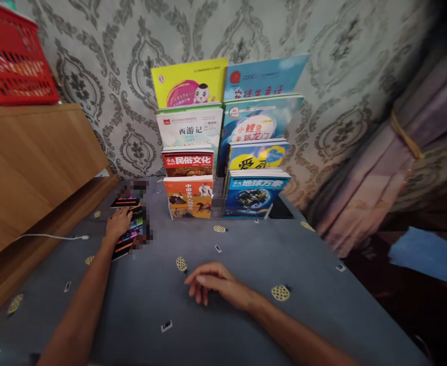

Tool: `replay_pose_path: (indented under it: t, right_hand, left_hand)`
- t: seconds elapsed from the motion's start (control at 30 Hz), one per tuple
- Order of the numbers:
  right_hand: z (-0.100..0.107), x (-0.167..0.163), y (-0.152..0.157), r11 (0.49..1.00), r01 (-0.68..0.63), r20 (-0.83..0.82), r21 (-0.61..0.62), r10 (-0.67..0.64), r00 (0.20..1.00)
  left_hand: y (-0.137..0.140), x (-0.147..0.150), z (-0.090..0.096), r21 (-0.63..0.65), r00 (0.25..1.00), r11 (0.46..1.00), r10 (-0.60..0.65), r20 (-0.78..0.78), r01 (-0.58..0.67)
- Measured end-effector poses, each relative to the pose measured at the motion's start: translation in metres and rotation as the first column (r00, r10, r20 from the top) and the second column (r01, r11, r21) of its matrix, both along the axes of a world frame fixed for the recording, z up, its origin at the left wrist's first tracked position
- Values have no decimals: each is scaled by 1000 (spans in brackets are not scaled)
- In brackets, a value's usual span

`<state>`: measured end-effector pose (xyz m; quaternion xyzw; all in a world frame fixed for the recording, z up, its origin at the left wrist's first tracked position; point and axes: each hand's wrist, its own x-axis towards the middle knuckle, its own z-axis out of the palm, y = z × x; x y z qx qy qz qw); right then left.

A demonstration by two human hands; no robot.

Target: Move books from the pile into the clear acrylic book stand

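Note:
My left hand [118,223] lies on a dark book with a colourful cover [136,229], its fingers reaching over the cover. Just behind it is a second dark book [126,195]; parts of both are pixelated. Over the grey tablecloth [192,325] hovers or rests my right hand [217,284], fingers loosely bent and apart, holding nothing. Beyond the hands a clear stand [218,206] bears two columns of children's books in tiers. An orange book [189,198] fronts the left column, and a blue book with a globe [256,197] fronts the right.
A wooden cabinet [36,168] borders the left side, topped by a red basket [15,61]. A white cable [55,236] extends onto the cloth. Patterned wallpaper [139,86] is behind the books; a tied curtain [376,168] hangs at right. A flat black object [281,208] lies beside the stand.

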<state>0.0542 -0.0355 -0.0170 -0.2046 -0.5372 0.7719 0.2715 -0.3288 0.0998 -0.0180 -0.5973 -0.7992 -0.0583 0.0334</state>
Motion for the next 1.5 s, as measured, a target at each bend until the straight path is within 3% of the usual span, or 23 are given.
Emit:
replay_pose_path:
  t: [0.23,0.43,0.57,0.73,0.97,1.1,1.17,1.27,1.33,1.4,1.5]
  right_hand:
    - [-2,0,2,999,4,-79,-44,-8,997]
    - [-2,0,2,1000,5,-102,-11,-6,995]
    - [-7,-1,2,997,50,-63,56,-46,997]
    - [-12,2,-5,968,101,96,231,-126,987]
    - [-6,42,-9,879,157,151,450,-249,957]
    - [-3,78,-2,777,269,146,569,-417,897]
    - [-3,96,2,654,375,111,656,-576,810]
    - [-3,124,9,417,500,13,759,-777,629]
    - [-5,141,12,312,521,-17,795,-846,532]
    - [-7,156,14,272,489,19,829,-887,461]
    - [-8,175,13,284,392,135,875,-921,365]
  left_hand:
    - [-31,27,6,52,995,994,92,30,-94]
    - [-63,55,11,107,983,979,167,78,-175]
    - [-82,77,19,92,975,970,221,37,-224]
    - [-99,103,27,14,946,948,319,-66,-319]
    - [-125,138,32,-109,936,984,96,-339,-141]
    - [-142,174,41,-198,905,979,-39,-424,-50]
    - [-148,195,44,-221,901,975,-83,-426,-15]
    - [-153,230,48,-244,911,969,-133,-391,36]
    - [-156,256,51,-269,914,959,-189,-360,92]
    - [-157,283,53,-299,912,939,-265,-314,170]
    - [-152,323,54,-300,888,899,-395,-235,321]
